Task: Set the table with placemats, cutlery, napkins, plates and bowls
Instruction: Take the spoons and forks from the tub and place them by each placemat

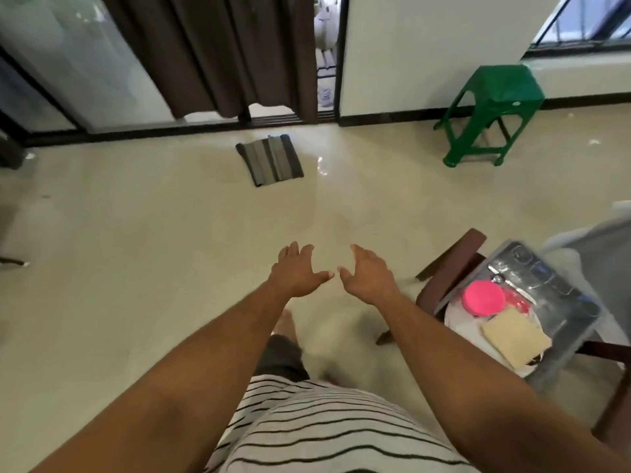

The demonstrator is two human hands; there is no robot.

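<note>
Both hands, left (296, 272) and right (367, 272), hover spread and empty (thumbs nearly touching) over the floor (136, 250).

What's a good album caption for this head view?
Both hands open and empty, tableware bin waiting at right.

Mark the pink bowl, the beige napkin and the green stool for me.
pink bowl (482, 298), head view, middle of its upturned base.
beige napkin (515, 337), head view, centre of the cloth.
green stool (502, 84), head view, seat top.
</note>
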